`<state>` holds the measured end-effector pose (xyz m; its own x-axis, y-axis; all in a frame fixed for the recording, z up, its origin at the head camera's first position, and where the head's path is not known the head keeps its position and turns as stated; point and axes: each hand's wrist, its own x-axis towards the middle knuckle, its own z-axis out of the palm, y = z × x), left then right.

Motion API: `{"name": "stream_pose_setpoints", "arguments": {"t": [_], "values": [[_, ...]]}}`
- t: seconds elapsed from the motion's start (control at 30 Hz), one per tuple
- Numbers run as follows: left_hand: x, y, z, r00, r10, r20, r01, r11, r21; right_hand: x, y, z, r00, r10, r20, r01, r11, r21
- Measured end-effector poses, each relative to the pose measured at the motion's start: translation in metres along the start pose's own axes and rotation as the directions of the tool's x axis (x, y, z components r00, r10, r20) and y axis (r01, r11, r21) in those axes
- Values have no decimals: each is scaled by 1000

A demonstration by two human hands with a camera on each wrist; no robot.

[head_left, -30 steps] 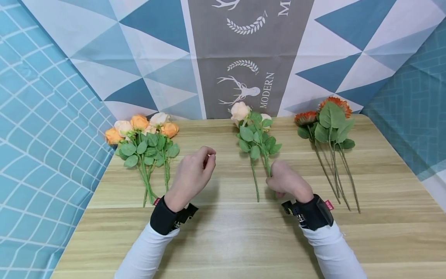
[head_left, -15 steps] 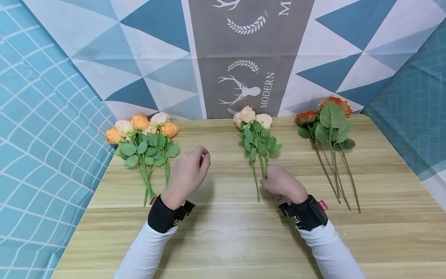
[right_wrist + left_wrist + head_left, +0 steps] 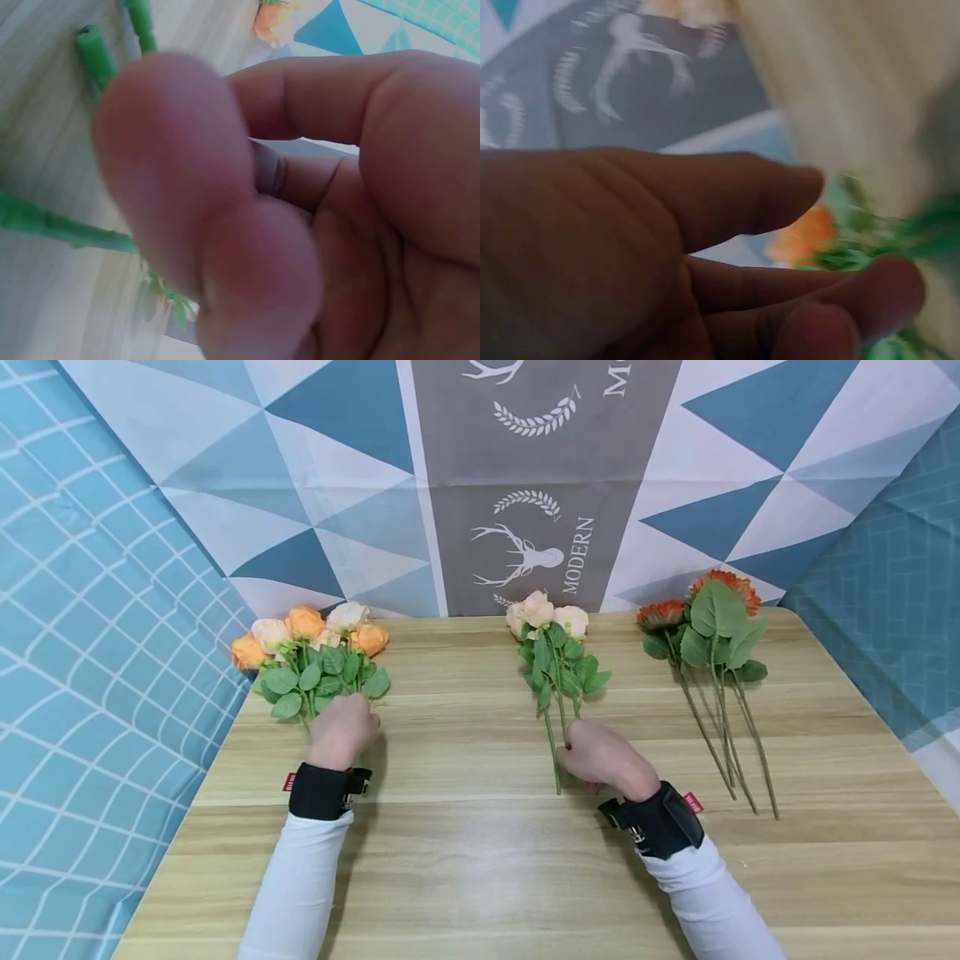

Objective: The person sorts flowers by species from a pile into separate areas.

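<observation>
In the head view my left hand [image 3: 341, 727] is over the stems of a bunch of orange and cream roses [image 3: 307, 627]. The left wrist view has its thumb and fingers apart, nothing between them, with an orange rose [image 3: 806, 236] and leaves beyond. My right hand [image 3: 603, 756] is at the lower stems of several pale peach roses [image 3: 538, 608]. Its fingers are loosely curled in the right wrist view, with the palm bare. Green stems [image 3: 67, 229] run past behind the fingertips, and the thumb tip is hidden behind a finger.
Several dark orange flowers [image 3: 723, 589] with broad leaves and long bare stems lie at the right of the wooden table [image 3: 480, 877]. A patterned cloth [image 3: 495, 468] stands along the back edge. Blue grid cloth [image 3: 82, 635] borders the left side.
My left hand has moved left from the open table to the orange and cream bunch. My right hand moved slightly left, and the peach roses it held were drawn closer together, then stayed put.
</observation>
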<state>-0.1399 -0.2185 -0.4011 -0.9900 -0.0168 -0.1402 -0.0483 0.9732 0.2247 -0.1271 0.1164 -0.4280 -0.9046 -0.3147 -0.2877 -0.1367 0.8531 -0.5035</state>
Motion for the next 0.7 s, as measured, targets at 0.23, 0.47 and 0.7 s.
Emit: {"name": "stream_pose_setpoints", "arguments": {"t": [0.23, 0.47, 0.7], "values": [[14, -15, 16, 992, -45, 117, 45, 999, 3, -2, -3, -2, 1000, -24, 5, 24, 1000, -20], [15, -18, 14, 999, 44, 0, -44, 997, -63, -3, -5, -3, 999, -35, 5, 36, 999, -40], [10, -12, 7, 988, 100, -118, -115, 986, -120, -7, -10, -4, 998, -56, -14, 55, 997, -49]]}}
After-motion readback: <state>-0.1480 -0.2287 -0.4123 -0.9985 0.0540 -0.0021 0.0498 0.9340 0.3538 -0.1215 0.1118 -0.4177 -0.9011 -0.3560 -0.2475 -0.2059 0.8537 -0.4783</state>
